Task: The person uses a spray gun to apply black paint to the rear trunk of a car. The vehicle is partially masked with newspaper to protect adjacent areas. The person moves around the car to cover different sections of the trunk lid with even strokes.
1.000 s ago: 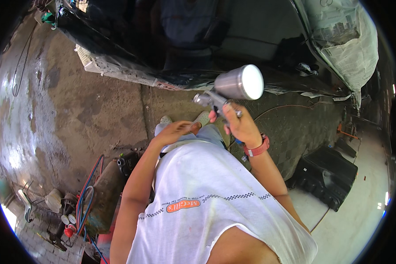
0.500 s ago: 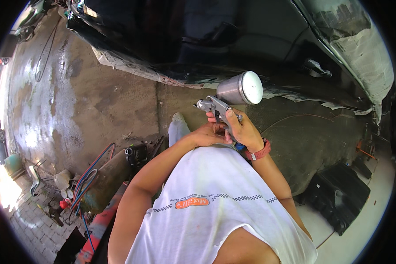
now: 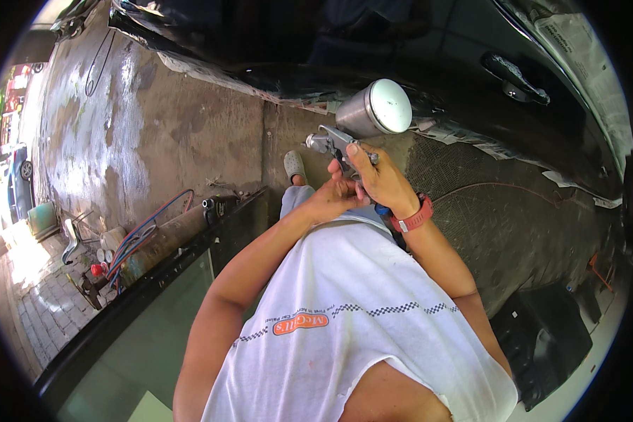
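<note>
My right hand (image 3: 388, 181) is wrapped round the handle of a metal spray gun (image 3: 330, 141), thumb on top near its back end. A silver cup (image 3: 359, 116) with a pale lid sits on the gun, tilted to the right. The nozzle points left. My left hand (image 3: 330, 201) is closed at the lower part of the gun's handle, close against the right hand's fingers, which partly hide its fingertips. A blue fitting (image 3: 382, 209) shows below the handle. Beyond the gun stands a glossy black car body (image 3: 274, 56).
Newspaper masking (image 3: 457, 133) hangs along the car's lower edge, and a door handle (image 3: 517, 81) juts out at right. A dark-framed glass pane (image 3: 148, 337) lies at lower left, near hoses (image 3: 137, 246) and a rusty cylinder (image 3: 165, 243). A black panel (image 3: 541, 344) rests at lower right.
The view has shifted, bringing the glass pane into sight at lower left and showing more of my foot. The spray gun and both hands sit slightly higher in the picture, with the same grip.
</note>
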Tool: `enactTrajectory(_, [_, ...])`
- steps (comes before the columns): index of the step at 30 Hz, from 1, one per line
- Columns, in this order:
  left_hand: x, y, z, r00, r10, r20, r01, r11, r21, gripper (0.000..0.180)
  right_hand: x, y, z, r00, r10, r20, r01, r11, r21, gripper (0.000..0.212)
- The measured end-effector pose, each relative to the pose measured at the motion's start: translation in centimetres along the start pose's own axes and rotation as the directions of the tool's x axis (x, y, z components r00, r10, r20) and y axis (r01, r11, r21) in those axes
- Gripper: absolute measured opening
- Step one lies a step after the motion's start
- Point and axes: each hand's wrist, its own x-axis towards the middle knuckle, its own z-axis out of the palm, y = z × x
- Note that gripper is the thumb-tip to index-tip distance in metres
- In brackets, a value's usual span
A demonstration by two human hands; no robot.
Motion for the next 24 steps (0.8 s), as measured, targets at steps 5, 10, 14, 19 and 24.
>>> enactTrajectory(5, [1.1, -1.9, 0.8, 0.995, 0.067, -0.069, -0.068, 0.997, -0.018, 0.024, 0.0, -0.5, -1.3, 0.989, -0.083, -0.122, 0.080, 0.996, -0.033, 0.052])
enactTrajectory(10, [-2.3, -11.5, -5.9, 0.896, 0.016, -0.445, 0.203, 0.875, 0.440, 0.047, 2.2, -0.8, -2.5, 0.946, -0.209, -0.248, 0.174, 0.972, -0.159, 0.052])
enactTrajectory(14, [-9.8, -20.0, -10.1, 0.582, -0.126, -0.803, 0.631, 0.693, 0.349, 0.054, 4.2, -1.9, -2.4, 0.887, -0.357, -0.293, 0.295, 0.926, -0.235, 0.051])
enactTrajectory(19, [-19.3, -28.4, -11.6, 0.424, -0.299, -0.855, 0.739, 0.660, 0.136, 0.054, 6.0, -4.2, -1.0, 0.880, -0.383, -0.281, 0.314, 0.913, -0.260, 0.050])
enactTrajectory(24, [-21.6, -32.4, -11.9, 0.408, -0.339, -0.848, 0.546, 0.835, -0.070, 0.048, 7.3, -6.3, 1.3, 0.850, -0.446, -0.282, 0.372, 0.886, -0.278, 0.050])
